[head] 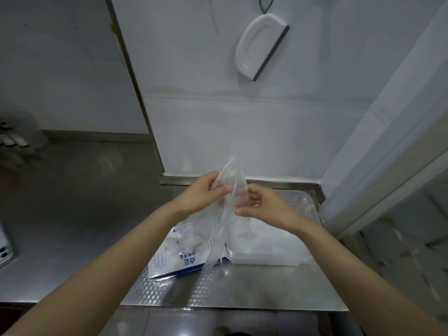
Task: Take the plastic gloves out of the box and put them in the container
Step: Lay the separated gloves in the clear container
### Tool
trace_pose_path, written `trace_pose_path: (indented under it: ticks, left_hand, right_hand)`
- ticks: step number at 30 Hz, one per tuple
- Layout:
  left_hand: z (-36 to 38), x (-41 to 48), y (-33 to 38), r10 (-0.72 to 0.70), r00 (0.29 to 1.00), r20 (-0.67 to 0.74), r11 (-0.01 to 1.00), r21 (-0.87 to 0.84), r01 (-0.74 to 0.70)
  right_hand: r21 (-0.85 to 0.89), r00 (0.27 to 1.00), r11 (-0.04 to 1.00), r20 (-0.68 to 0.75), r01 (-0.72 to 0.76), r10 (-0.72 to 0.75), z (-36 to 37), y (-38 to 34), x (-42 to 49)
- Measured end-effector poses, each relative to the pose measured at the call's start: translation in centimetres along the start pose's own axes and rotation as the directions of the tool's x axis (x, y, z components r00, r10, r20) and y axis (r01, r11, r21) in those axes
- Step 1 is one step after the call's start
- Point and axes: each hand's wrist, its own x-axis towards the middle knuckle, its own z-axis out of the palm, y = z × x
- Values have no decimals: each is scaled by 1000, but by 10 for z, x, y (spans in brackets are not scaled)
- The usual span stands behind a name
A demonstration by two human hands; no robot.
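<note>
Clear plastic glove hangs pinched btw left hand & right hand, fingers of both curled on the film, above box and container. Risk: thin film clings or slips, so the tail could miss the container. Box print: blue Chinese characters, upside down, too blurred to read, plus a glove outline.

Item count: two grips, the left grip and the right grip; one blue-and-white box; one clear container; one table of patterned steel. The plastic gloves form one bundle pinched between both grips, with more film protruding from the box; the number of single gloves cannot be determined. Periphery: one white squeegee with a dark blade on the wall, and one phone at the left edge.
</note>
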Motion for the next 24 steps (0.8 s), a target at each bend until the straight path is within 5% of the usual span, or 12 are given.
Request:
trace_pose_path:
  ticks: [8,12,16,21,24]
  left_hand:
    - [-14,2,-27,-148,988,31,989,0,148]
    - [-18,10,-20,-206,978,30,964,178,198]
    - [-7,20,1,-265,928,263,962,15,271]
    - [10,34,19,-233,877,420,969,176,173]
    - [21,44,32,-12,988,154,990,141,-10]
  right_hand:
    - [58,978,998,-209,2,10,-34,8,-3]
    - [3,986,1000,-164,6,-6,-44,5,-6]
    - [-77,999,996,-12,48,-49,-53,-4,-6]
    - [-190,998,982,63,20,-8,-69,-7,-4]
    - [-387,982,922,-163,31,-101,-84,-9,-5]
